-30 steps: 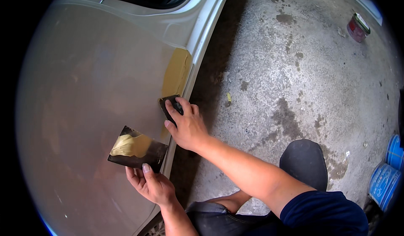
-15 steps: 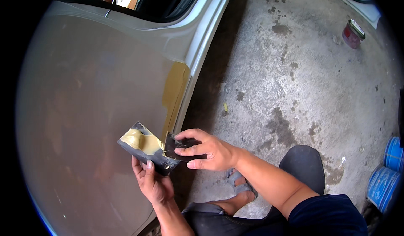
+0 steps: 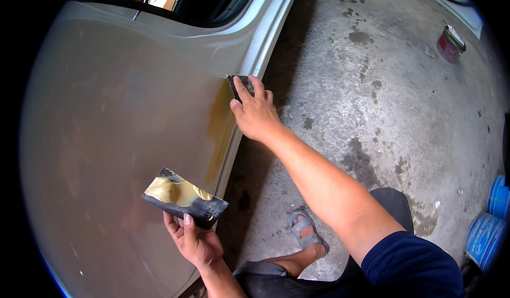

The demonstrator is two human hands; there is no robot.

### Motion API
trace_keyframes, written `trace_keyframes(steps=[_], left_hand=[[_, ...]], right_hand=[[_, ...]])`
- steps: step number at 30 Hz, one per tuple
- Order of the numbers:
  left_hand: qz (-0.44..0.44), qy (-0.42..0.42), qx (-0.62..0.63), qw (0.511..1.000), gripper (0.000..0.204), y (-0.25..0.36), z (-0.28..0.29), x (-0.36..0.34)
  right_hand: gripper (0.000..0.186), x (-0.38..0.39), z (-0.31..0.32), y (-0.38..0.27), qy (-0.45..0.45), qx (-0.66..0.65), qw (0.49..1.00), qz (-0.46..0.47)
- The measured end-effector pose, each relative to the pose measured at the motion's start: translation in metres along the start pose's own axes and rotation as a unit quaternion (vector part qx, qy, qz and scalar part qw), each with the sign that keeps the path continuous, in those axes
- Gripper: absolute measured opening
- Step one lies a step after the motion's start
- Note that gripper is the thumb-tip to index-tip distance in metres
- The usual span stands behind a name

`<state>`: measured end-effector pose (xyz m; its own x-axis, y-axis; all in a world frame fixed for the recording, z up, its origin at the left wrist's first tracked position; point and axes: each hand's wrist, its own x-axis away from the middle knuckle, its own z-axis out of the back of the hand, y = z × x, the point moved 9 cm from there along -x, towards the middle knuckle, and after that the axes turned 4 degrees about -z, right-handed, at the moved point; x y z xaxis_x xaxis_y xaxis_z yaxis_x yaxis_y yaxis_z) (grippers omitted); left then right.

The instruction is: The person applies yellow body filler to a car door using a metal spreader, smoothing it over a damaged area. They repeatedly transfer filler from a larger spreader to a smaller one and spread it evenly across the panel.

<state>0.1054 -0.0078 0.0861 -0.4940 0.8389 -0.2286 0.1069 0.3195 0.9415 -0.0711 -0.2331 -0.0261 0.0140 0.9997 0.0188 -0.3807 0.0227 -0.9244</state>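
Putty (image 3: pixel 219 112) is coating the car panel's (image 3: pixel 122 112) edge, w/ R hand (image 3: pixel 258 114) gripping a black spreader (image 3: pixel 246 81) at its top end & L hand (image 3: pixel 199 243) holding a smeared board (image 3: pixel 204 211). Spreader should prob. be staying low-angled, pressure even.

Perhaps lettering (image 3: pixel 485 233) on blue tub (image 3: pixel 482 251), unreadable

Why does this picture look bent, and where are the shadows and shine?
Head view: the wide fisheye lens bends straight edges and leaves black corners; head view: a dark shadow lies on the concrete floor along the car panel; head view: the cream paste has a glossy highlight; head view: the left hand and right hand look fairly sharp.
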Motion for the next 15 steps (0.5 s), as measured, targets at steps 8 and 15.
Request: trace_keyframes(steps=[8,15], left_hand=[[-0.005,-0.002,-0.006,1.0,0.052,0.003,0.004,0.003],[-0.014,0.016,-0.023,1.0,0.053,0.005,0.01,0.004]], right_hand=[[0.053,0.027,-0.016,-0.02,-0.017,0.009,1.0,0.02],[0.053,0.071,-0.042,-0.028,-0.005,-0.005,0.998,0.056]])
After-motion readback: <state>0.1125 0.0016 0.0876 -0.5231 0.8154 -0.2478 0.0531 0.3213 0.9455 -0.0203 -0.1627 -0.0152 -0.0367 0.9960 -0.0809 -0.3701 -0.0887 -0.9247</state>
